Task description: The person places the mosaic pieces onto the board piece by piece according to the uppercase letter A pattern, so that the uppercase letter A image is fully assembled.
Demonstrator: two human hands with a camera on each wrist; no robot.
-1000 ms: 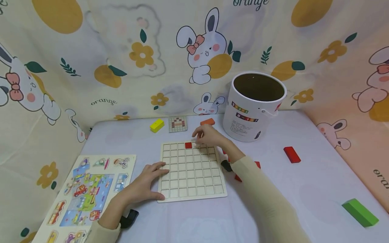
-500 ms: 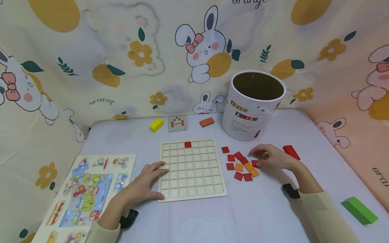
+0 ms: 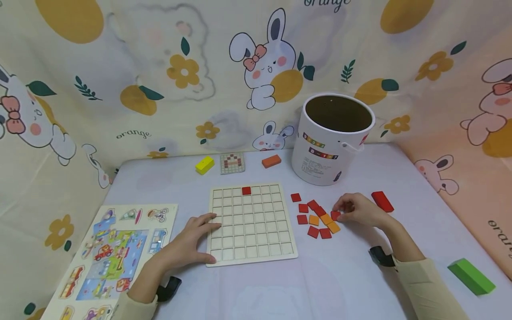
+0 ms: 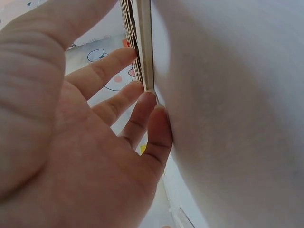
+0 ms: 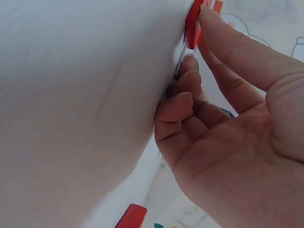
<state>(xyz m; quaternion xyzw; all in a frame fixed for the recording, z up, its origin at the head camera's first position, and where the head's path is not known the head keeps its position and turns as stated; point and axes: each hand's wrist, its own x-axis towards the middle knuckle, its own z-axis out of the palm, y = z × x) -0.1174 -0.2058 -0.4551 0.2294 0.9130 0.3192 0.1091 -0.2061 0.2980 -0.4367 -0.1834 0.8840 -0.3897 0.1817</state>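
Observation:
A pale square grid board (image 3: 251,262) lies on the table, with one red tile (image 3: 246,190) in its top row. My left hand (image 3: 191,240) rests at the board's left edge, fingers spread and touching it. In the left wrist view the fingertips (image 4: 130,54) meet the board's edge (image 4: 145,42). To the right of the board, my right hand (image 3: 362,211) pinches a red square tile (image 3: 335,215) between thumb and index finger, at the table surface. The right wrist view shows that tile (image 5: 192,23) at the fingertips. Several red tiles (image 3: 313,231) and orange tiles (image 3: 314,220) lie just left of this hand.
Behind the board are a yellow block (image 3: 205,165), a small pattern card (image 3: 232,163) and an orange block (image 3: 271,161). A white bucket (image 3: 326,155) stands back right. Red (image 3: 382,202) and green (image 3: 472,276) blocks lie at right, a picture puzzle board (image 3: 172,213) at left.
My right hand has left the board's top row, swung right to the loose tiles, and taken a red tile between its fingertips. My left hand stays at the board's edge.

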